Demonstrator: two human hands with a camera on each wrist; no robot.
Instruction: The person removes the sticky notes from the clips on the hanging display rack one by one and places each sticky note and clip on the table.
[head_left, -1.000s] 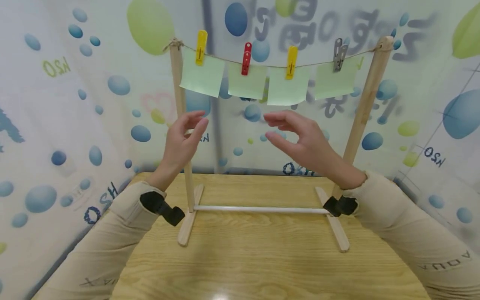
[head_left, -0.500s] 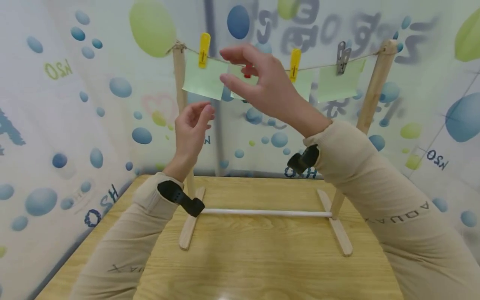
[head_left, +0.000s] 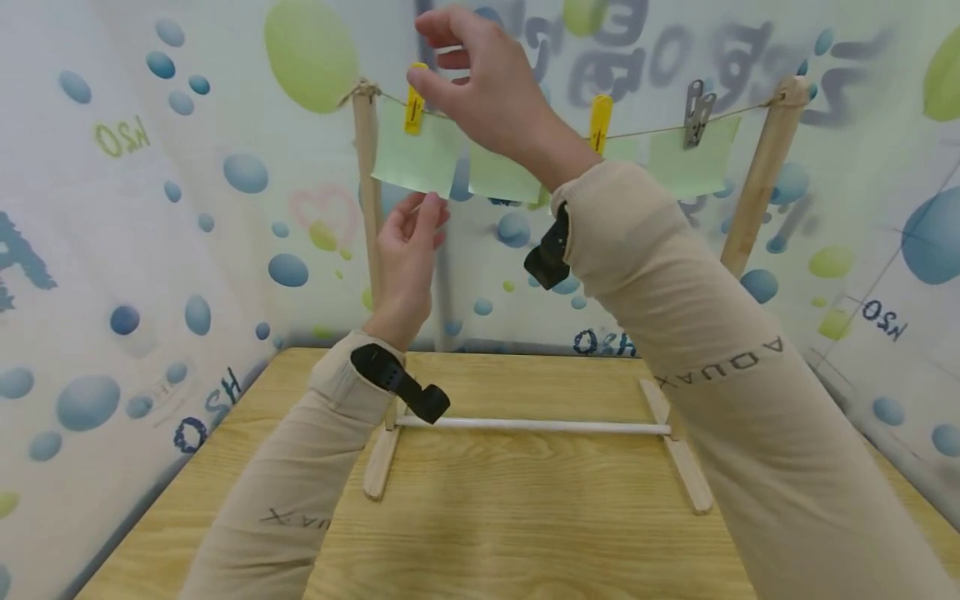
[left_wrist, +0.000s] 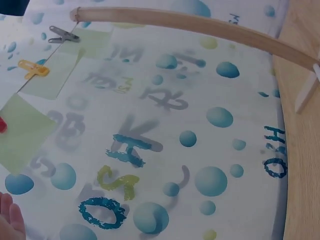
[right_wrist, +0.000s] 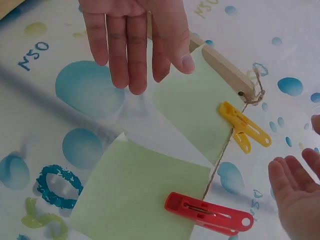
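In the head view my left hand (head_left: 408, 250) is raised, its fingertips right at the lower edge of the leftmost pale green paper (head_left: 416, 154). The right wrist view shows its fingers straight and its thumb overlapping that paper. A yellow clothespin (head_left: 414, 112) fastens this paper to the string (right_wrist: 220, 162). My right hand (head_left: 495, 83) reaches across above the string, fingers loosely bent, holding nothing, its thumb overlapping the yellow clothespin in the head view. A red clothespin (right_wrist: 200, 211) on the second paper (right_wrist: 145, 190) is hidden behind the right hand in the head view.
Farther right along the string are another yellow clothespin (head_left: 600, 123) and a grey one (head_left: 697, 117), each with a paper. Two wooden posts (head_left: 759, 179) hold the string, joined low down by a white rod (head_left: 532, 426) above the wooden table (head_left: 525, 533). A patterned wall covering (head_left: 510, 300) stands behind.
My right hand has risen and swung left from below the papers to the leftmost clothespin. My left hand has come up and slightly right to the leftmost paper's lower edge.
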